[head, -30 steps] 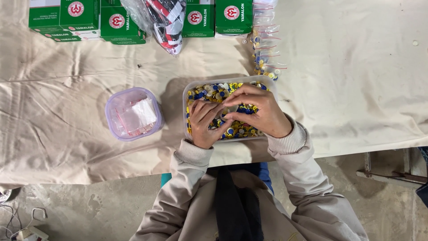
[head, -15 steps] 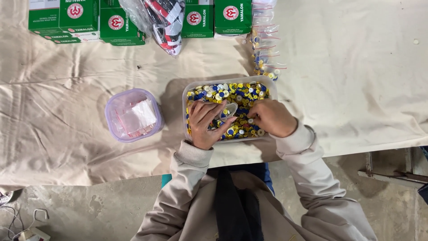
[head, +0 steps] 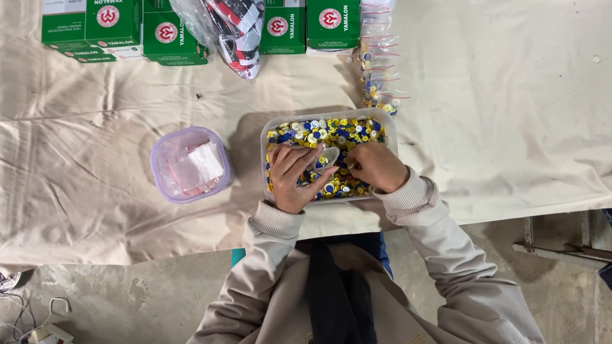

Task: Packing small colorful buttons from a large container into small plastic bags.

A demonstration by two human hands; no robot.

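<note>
A clear rectangular tub (head: 390,127) full of small blue, yellow and white buttons (head: 331,129) sits on the cloth-covered table in front of me. Both my hands are inside it. My left hand (head: 293,178) holds a small clear plastic bag (head: 329,155) by its edge. My right hand (head: 378,167) rests on the buttons just right of the bag, fingers curled and pinched toward the bag's mouth. What the right fingers pinch is hidden.
A lilac-rimmed clear tub (head: 189,165) with small plastic bags stands left of the button tub. Green cartons (head: 167,35) line the far edge, with a clear sack of red and white items (head: 233,28) and a row of filled small bags (head: 376,60). The table's front edge (head: 510,213) runs below my wrists.
My right hand has drawn back from over the middle of the tub to its right side. The small clear bag has come into view in my left hand.
</note>
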